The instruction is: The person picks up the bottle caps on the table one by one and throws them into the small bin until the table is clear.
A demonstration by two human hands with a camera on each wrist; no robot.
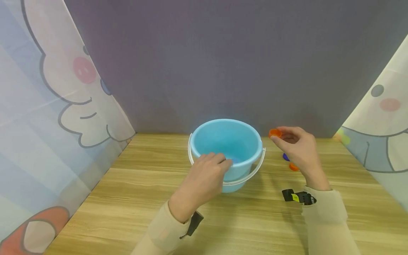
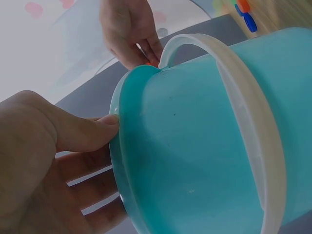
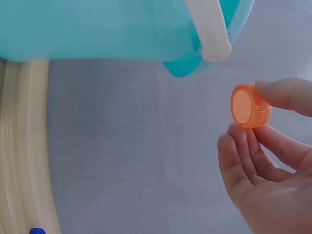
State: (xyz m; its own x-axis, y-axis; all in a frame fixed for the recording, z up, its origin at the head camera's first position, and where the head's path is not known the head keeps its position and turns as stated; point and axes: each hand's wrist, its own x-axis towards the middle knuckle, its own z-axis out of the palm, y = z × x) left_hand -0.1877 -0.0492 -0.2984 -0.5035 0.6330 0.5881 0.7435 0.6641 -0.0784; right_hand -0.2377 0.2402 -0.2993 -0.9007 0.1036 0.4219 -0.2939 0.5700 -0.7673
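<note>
Surface point(image 1: 137, 187) is bearing the blue bucket point(image 1: 227, 141); the left hand point(image 1: 205, 173) is gripping its near rim point(image 1: 244, 164), ideally steadying it; the right hand point(image 1: 299, 147) is pinching the orange cap point(image 3: 249, 106) by its ridged side point(image 3: 262, 113), beside the bucket, light pressure probably sufficing.

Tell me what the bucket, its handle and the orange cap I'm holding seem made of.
Bucket: probably plastic with a soft sheen, judging by its smooth, evenly coloured wall. White handle: likely plastic, matte-looking, a smooth thick band. Orange cap: seemingly moulded plastic, satin finish; fine ridges round its side.
</note>
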